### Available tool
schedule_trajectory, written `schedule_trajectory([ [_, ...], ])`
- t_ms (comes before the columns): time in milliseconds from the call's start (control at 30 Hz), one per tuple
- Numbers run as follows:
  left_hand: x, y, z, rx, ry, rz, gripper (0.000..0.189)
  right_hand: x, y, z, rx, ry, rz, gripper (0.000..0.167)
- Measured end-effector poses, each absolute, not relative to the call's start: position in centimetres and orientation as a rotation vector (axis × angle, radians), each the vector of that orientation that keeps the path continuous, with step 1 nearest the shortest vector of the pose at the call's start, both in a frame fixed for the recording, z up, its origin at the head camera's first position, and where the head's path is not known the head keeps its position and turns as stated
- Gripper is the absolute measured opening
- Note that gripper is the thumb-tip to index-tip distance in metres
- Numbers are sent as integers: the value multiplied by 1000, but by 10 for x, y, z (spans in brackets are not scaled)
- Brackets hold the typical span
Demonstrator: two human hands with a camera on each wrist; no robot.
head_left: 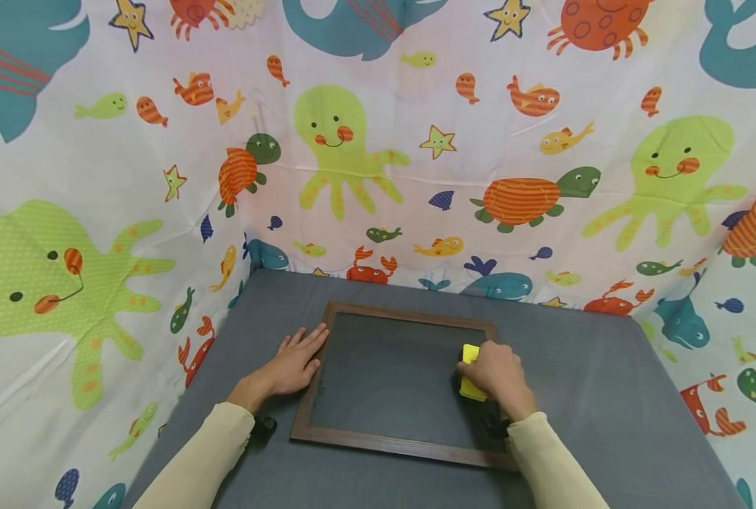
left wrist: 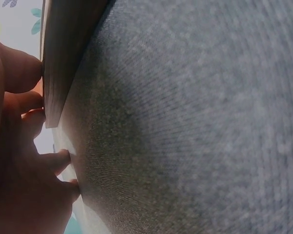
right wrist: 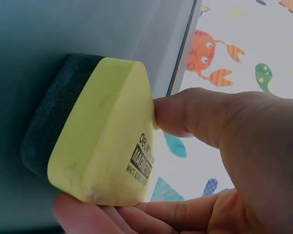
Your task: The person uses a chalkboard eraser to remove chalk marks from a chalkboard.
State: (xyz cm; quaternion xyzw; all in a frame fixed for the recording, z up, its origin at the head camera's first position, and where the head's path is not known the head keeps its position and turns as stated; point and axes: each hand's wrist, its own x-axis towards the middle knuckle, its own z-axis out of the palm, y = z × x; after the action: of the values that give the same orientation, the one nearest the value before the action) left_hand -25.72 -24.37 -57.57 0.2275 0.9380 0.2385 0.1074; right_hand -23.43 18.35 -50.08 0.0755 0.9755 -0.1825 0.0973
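A dark board [head_left: 391, 382] in a brown wooden frame [head_left: 410, 445] lies flat on the grey table. My right hand [head_left: 497, 371] grips a yellow board eraser [right wrist: 107, 131] between thumb and fingers, near the board's right side. The eraser's dark felt [right wrist: 58, 117] faces the board surface and appears to touch it. Printed on its yellow back is "MAGNETIC". On the left, my left hand [head_left: 294, 362] rests with straight, spread fingers at the frame's left edge. Some of those fingers [left wrist: 24, 73] touch the frame [left wrist: 63, 63], and others reach the table cloth.
Grey cloth covers the table [head_left: 581, 396] around the board. A white curtain [head_left: 384, 141] printed with sea animals hangs behind and at both sides. Dark wrist straps show by the left wrist [head_left: 265, 426] and right wrist [head_left: 495, 424].
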Motion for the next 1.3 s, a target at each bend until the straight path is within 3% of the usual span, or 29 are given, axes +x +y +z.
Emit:
schedule_trajectory([
  [1300,-257,-247,-579,698,2771,755,68,-266,36,-507,-16,2845,-669,46],
])
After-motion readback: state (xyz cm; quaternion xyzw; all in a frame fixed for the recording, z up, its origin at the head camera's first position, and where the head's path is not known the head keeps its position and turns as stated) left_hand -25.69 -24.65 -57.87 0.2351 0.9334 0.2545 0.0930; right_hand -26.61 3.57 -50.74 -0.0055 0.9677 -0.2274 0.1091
